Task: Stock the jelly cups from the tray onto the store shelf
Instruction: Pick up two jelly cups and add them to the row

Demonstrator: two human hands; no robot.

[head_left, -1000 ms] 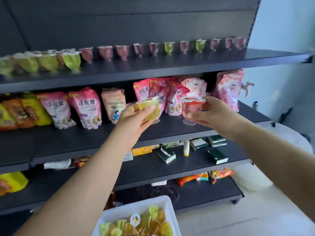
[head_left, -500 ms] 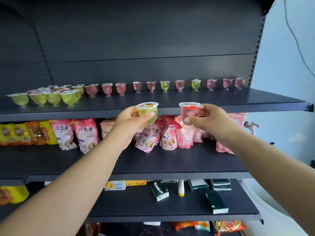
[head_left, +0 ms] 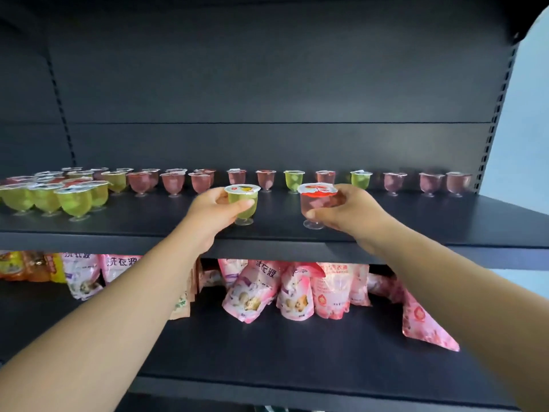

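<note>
My left hand (head_left: 212, 211) grips a green jelly cup (head_left: 243, 203) whose foot rests on or just above the front part of the dark top shelf (head_left: 430, 221). My right hand (head_left: 346, 214) holds a pink jelly cup (head_left: 316, 203) with a red lid, its clear foot at the shelf surface too. Both cups stand upright, about a hand's width apart. Behind them runs a row of pink and green jelly cups (head_left: 326, 179) along the back. The tray is out of view.
A dense cluster of green and pink cups (head_left: 71, 197) fills the shelf's left end. The shelf below carries pink pouches (head_left: 297, 292) and orange packets (head_left: 26, 266). The shelf's back panel is dark; a pale wall (head_left: 523, 144) lies to the right.
Both hands have risen from in front of the pouch shelf to the top shelf, carrying their cups forward over its front edge. The view has tilted upward, so the tray has left the frame.
</note>
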